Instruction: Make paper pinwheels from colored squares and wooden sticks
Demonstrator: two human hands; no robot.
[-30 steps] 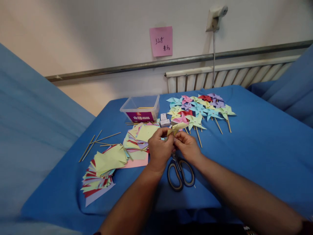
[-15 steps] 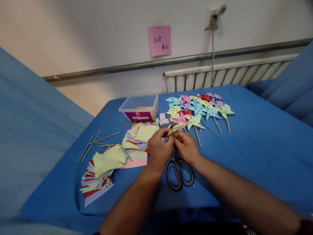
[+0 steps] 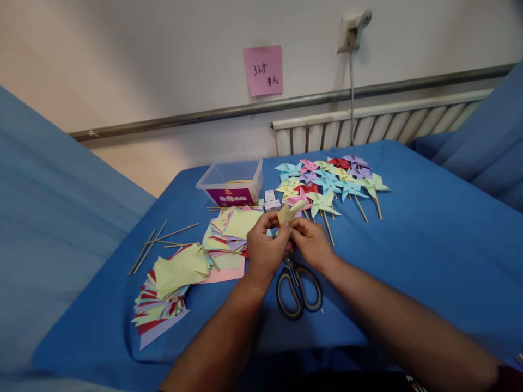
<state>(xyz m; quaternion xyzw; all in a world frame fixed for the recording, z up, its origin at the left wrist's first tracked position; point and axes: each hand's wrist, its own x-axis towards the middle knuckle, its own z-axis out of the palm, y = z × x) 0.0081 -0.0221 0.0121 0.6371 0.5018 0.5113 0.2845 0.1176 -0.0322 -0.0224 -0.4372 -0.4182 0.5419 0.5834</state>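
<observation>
My left hand [image 3: 266, 247] and my right hand [image 3: 312, 240] meet over the blue table [image 3: 429, 239], both pinching a small pale yellow folded paper [image 3: 287, 212] between the fingertips. Black-handled scissors [image 3: 297, 286] lie flat on the cloth just below my hands. Past the paper, a cluster of finished coloured paper pinwheels [image 3: 330, 182] on wooden sticks lies in rows. To the left of my hands are a stack of coloured paper squares [image 3: 232, 228] and a fanned pile of cut papers [image 3: 169, 286].
A clear plastic box [image 3: 231, 182] with a purple label stands at the back, two small white boxes [image 3: 271, 200] beside it. Loose wooden sticks [image 3: 161, 239] lie at the left. A pink note [image 3: 263, 69] hangs on the wall above a radiator [image 3: 379, 125]. Blue-covered surfaces flank both sides.
My hands have stayed together on the yellow paper, turning it slightly so its flap stands more upright. The view has drifted a little to the right.
</observation>
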